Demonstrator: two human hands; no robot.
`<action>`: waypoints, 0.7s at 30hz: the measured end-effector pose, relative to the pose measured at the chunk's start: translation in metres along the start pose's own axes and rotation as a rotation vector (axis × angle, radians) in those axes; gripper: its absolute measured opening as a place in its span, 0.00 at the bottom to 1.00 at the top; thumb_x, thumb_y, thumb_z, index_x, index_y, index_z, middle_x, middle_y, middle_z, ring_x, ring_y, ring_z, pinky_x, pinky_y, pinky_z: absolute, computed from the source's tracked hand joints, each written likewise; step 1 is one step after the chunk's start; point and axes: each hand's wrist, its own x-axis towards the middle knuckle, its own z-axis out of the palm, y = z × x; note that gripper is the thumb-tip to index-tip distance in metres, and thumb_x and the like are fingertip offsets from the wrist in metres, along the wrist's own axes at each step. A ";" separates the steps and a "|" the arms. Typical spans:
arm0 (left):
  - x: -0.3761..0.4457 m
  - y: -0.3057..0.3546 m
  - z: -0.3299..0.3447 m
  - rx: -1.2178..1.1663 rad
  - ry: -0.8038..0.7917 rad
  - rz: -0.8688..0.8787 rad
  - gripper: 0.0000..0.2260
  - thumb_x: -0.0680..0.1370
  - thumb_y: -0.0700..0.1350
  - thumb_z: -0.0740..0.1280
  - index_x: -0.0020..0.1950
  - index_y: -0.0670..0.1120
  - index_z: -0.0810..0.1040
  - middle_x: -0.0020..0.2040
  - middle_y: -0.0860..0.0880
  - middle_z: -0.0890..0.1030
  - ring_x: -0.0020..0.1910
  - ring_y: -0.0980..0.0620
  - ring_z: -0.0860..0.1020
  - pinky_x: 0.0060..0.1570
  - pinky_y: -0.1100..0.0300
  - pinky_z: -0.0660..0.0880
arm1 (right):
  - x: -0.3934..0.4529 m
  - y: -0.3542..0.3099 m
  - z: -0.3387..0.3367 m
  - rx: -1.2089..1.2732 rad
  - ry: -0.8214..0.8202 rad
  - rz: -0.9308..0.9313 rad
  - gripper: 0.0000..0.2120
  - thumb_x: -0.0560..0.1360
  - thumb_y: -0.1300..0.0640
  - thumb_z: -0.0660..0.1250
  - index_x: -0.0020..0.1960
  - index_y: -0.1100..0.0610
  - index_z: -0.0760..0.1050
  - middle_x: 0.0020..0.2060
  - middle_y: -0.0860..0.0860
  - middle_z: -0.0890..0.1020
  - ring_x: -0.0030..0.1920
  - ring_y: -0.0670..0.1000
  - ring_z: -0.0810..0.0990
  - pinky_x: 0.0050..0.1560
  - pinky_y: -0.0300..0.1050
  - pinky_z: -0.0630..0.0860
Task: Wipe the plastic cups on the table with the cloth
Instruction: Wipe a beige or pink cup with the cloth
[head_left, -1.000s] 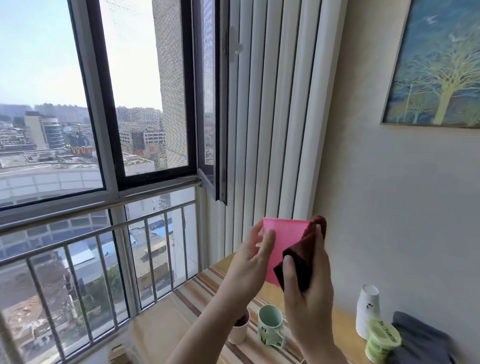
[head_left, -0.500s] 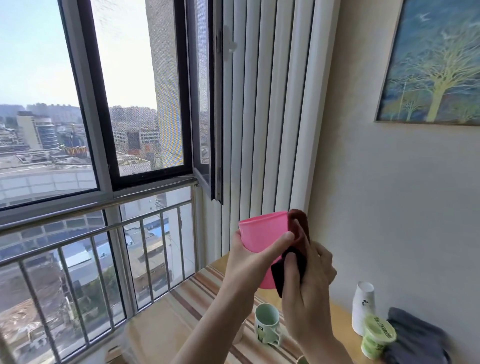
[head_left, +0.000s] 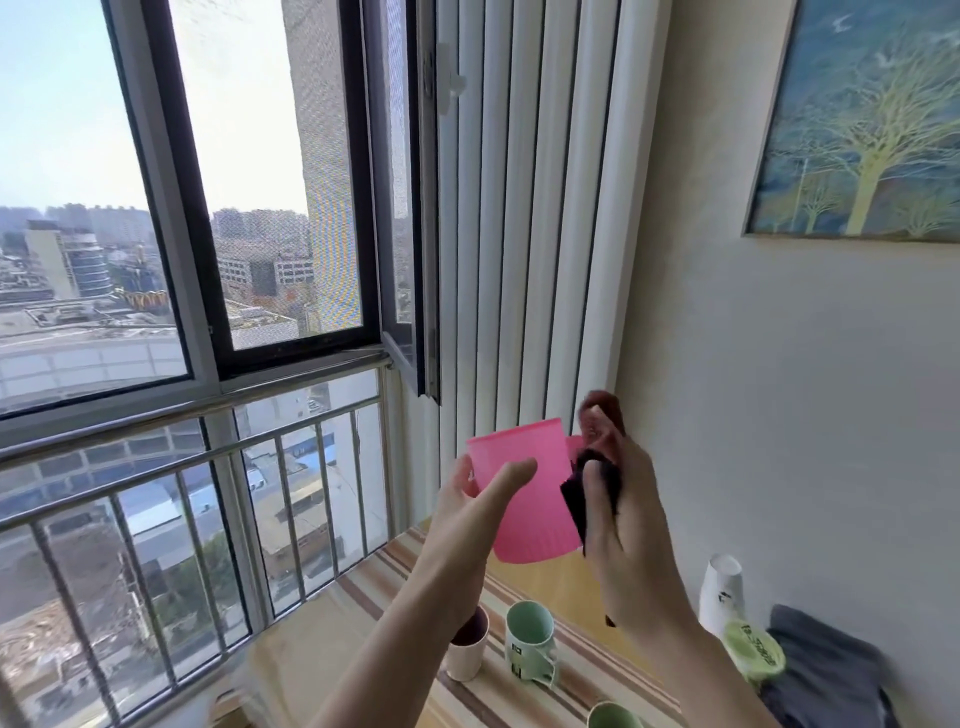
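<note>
The left hand (head_left: 467, 506) is clamping its fingers on the pink cup (head_left: 524, 493) above the table (head_left: 322, 639), while the right hand (head_left: 623, 525), pinching the cloth (head_left: 597, 467), should be rubbing along its side.

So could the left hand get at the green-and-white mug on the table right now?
Probably not yet: the left hand is holding the pink cup in the air. The green-and-white mug stands uncovered below, so nothing else blocks it.

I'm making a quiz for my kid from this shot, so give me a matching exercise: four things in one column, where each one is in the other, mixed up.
Things:
1. pink cup
2. dark cloth
3. green mug
4. painting

Places:
A. standing on the striped table
B. hanging on the wall
C. held up in the left hand
D. bunched in the right hand

Pairs: 1-C, 2-D, 3-A, 4-B
</note>
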 end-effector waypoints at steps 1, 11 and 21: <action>-0.001 -0.001 0.003 0.006 -0.004 0.002 0.31 0.61 0.59 0.76 0.61 0.52 0.76 0.56 0.44 0.84 0.54 0.44 0.84 0.53 0.44 0.83 | 0.000 0.000 0.005 -0.009 -0.017 -0.012 0.20 0.82 0.48 0.51 0.74 0.44 0.62 0.66 0.41 0.71 0.69 0.36 0.68 0.69 0.33 0.66; 0.000 0.001 -0.001 -0.002 0.088 0.005 0.28 0.63 0.55 0.80 0.59 0.52 0.76 0.55 0.43 0.83 0.52 0.43 0.84 0.50 0.43 0.84 | -0.023 -0.001 0.012 -0.008 -0.004 -0.001 0.14 0.82 0.48 0.52 0.63 0.31 0.64 0.58 0.41 0.76 0.61 0.35 0.74 0.58 0.22 0.66; 0.006 0.004 0.004 -0.398 -0.081 -0.145 0.34 0.67 0.59 0.75 0.67 0.42 0.77 0.61 0.37 0.83 0.55 0.42 0.84 0.51 0.49 0.83 | -0.028 0.004 0.017 0.246 -0.261 0.110 0.37 0.72 0.27 0.53 0.69 0.53 0.66 0.60 0.42 0.77 0.61 0.38 0.75 0.62 0.37 0.71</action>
